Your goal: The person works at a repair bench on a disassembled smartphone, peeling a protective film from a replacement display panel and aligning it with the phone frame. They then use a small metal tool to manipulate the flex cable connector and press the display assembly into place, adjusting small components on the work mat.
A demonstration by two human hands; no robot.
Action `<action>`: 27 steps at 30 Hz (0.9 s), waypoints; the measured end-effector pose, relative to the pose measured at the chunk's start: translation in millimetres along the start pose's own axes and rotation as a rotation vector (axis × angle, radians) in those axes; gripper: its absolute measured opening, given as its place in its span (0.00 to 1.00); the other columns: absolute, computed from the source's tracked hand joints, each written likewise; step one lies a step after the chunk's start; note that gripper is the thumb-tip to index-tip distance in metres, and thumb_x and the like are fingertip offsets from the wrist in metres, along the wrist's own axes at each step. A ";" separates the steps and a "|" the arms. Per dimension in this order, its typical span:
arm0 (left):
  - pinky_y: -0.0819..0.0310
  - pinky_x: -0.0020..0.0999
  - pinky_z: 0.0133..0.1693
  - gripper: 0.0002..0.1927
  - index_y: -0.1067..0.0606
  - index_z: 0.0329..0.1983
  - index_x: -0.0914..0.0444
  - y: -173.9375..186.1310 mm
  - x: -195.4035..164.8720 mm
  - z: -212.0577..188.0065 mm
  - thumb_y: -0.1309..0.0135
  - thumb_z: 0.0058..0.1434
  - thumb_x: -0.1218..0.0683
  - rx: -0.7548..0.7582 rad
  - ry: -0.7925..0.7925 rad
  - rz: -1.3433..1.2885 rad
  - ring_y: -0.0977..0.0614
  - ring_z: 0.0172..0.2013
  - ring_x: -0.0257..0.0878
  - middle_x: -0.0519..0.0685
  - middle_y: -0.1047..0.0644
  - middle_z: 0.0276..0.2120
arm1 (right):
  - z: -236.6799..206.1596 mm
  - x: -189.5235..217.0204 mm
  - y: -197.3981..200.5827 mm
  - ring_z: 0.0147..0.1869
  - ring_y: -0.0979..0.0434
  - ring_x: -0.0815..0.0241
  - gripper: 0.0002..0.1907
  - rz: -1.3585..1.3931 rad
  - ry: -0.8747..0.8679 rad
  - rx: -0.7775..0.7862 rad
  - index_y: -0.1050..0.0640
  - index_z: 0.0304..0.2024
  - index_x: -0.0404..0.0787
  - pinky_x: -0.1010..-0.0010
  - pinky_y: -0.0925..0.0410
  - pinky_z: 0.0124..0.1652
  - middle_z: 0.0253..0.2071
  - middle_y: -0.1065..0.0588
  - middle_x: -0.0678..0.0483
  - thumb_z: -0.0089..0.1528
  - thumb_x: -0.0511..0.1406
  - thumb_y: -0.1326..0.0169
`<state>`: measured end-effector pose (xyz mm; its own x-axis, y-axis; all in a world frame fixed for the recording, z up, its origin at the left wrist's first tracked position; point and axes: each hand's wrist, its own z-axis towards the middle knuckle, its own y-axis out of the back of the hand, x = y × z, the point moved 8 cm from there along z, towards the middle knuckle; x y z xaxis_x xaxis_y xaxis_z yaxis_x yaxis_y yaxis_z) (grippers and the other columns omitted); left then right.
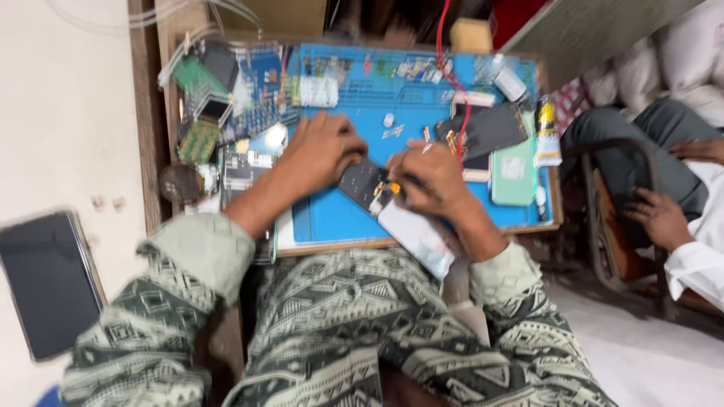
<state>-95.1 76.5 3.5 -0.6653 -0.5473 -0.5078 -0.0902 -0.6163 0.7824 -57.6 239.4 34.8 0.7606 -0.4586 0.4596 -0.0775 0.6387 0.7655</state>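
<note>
An opened phone (pixel 366 185) lies tilted on the blue work mat (pixel 332 215), its dark inner board showing and its pale lower end (pixel 418 237) hanging over the mat's front edge. My left hand (pixel 320 154) rests on the phone's upper end with fingers curled over it. My right hand (pixel 430 177) presses on the phone's middle, and its fingers seem pinched on a thin tool that the blur hides. Both sleeves are patterned green and white.
Circuit boards and loose parts (pixel 219 98) pile up at the mat's left. Other phones (pixel 490 132), a mint-green one (pixel 514 172) and a small tube (pixel 547 132) lie at right. A dark tablet (pixel 45 290) sits far left. Another person's hand (pixel 660 218) rests at right.
</note>
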 end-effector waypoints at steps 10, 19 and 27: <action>0.36 0.46 0.47 0.09 0.17 0.43 0.52 9.9 -21.7 11.1 0.39 0.58 0.51 0.045 0.030 0.013 0.26 0.47 0.48 0.45 0.24 0.42 | 12.6 13.5 16.3 0.46 0.16 0.53 0.07 -0.058 0.033 -0.048 0.22 0.34 0.42 0.61 0.26 0.49 0.38 0.18 0.53 0.55 0.31 0.36; 0.37 0.49 0.48 0.09 0.17 0.39 0.54 12.1 -42.6 28.5 0.37 0.55 0.51 0.097 0.052 0.045 0.25 0.48 0.49 0.47 0.22 0.42 | 9.1 19.9 30.8 0.42 0.17 0.49 0.08 -0.028 -0.009 -0.087 0.21 0.34 0.42 0.60 0.27 0.41 0.37 0.18 0.53 0.54 0.32 0.36; 0.36 0.45 0.46 0.07 0.16 0.37 0.55 4.1 -55.9 27.5 0.37 0.56 0.51 0.114 -0.044 -0.044 0.23 0.43 0.48 0.47 0.21 0.38 | -1.9 17.3 30.8 0.40 0.16 0.50 0.07 0.035 -0.025 -0.079 0.20 0.35 0.40 0.62 0.26 0.41 0.37 0.18 0.51 0.56 0.33 0.35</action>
<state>-78.6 120.1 45.1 -0.6904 -0.4943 -0.5282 -0.2023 -0.5691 0.7970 -45.6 252.3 65.5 0.7420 -0.4499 0.4971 -0.0519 0.7007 0.7116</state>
